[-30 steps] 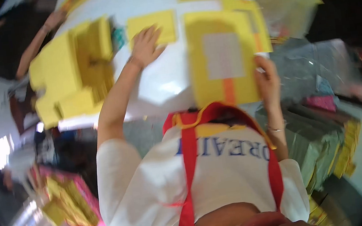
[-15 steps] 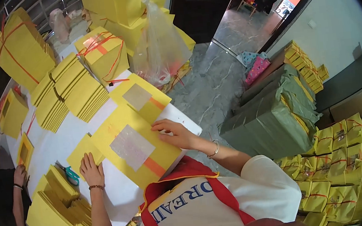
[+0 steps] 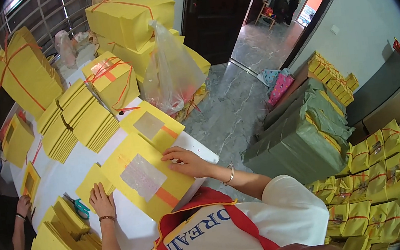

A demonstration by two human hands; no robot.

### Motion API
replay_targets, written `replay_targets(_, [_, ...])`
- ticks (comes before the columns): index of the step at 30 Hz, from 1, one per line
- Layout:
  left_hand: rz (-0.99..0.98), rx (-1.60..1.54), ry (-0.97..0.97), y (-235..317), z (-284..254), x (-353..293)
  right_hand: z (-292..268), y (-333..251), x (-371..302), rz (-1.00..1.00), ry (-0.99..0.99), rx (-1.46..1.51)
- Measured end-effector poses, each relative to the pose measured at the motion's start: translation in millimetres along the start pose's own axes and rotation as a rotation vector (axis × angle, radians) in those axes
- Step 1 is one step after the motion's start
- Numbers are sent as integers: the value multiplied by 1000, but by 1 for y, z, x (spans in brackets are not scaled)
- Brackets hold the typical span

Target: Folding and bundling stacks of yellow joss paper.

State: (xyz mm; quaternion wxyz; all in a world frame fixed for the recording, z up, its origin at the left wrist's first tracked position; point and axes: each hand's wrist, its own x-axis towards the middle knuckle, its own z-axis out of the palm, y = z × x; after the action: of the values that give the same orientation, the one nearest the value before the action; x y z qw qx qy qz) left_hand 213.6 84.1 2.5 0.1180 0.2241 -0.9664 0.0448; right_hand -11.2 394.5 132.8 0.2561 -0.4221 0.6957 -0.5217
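A large yellow paper sheet (image 3: 127,155) with a shiny clear window patch and an orange strip lies in front of me on the white table. My right hand (image 3: 187,162) rests on its right edge, fingers spread and curved. To its left, my left hand (image 3: 102,201) lies flat with fingers stretched over a smaller stack of yellow paper pieces (image 3: 90,183). Just beyond the large sheet is another yellow piece with a similar patch (image 3: 169,135). Teal-handled scissors (image 3: 81,208) lie left of my left hand, beside piled yellow folded pieces (image 3: 51,245).
Tied yellow bundles (image 3: 27,78) and stacked yellow folders (image 3: 91,122) stand on the table's far side. A clear plastic bag (image 3: 167,74) hangs by more bundles. A co-worker's hand (image 3: 23,207) works at the left edge. Green-wrapped bales (image 3: 293,139) stand on the right-hand floor.
The view has tilted up slightly, so the scene sits a little lower. Both hands keep nearly the same places on the yellow paper.
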Motion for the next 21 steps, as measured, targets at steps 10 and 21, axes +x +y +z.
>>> replay_targets(10, [-93,-70,-45,18,-51,15,4,18,6,-4,-50,-27])
replay_targets(21, [-710,-1440,13,96,-70,-2,-3,16,7,-51,-4,52])
